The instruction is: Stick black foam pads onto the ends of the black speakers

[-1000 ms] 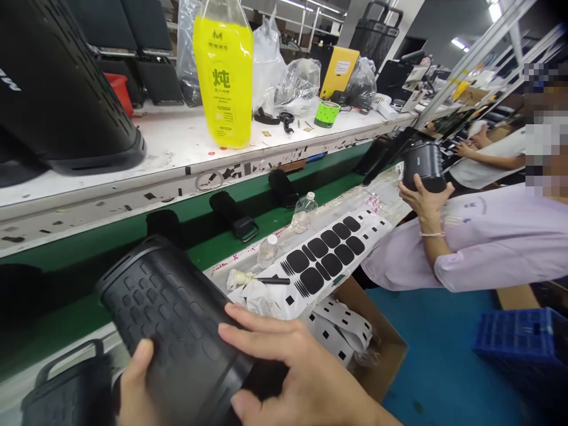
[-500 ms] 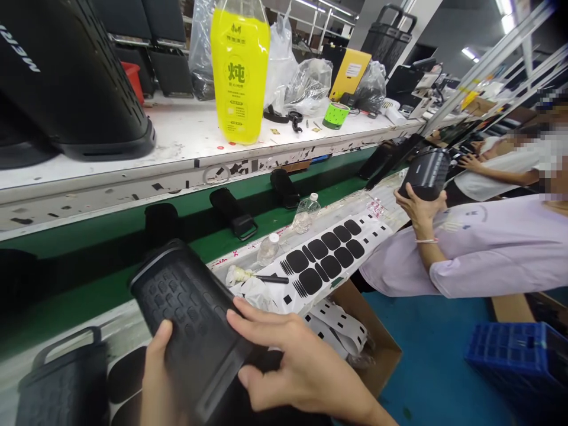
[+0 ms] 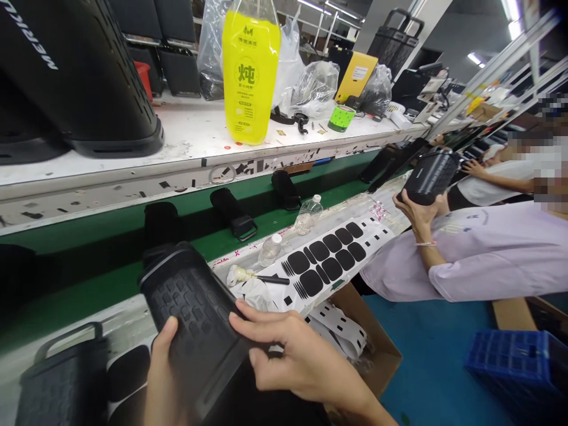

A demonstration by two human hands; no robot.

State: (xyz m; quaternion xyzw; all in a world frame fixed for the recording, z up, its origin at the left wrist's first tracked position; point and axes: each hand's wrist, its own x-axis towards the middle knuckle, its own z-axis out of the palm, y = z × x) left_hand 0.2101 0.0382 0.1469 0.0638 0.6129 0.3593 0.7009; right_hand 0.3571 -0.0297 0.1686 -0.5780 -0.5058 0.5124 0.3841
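Black rounded casing (image 3: 197, 313), textured with small oblongs, between bare fingers (image 3: 264, 332).

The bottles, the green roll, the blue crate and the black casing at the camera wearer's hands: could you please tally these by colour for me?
Yellow: 1, the tall bottle on the shelf
Clear: 2, the white-capped bottles
Green: 1, the roll
Blue: 1, the crate
Black: 1, the casing, touched by the left hand and right hand
Total: 6
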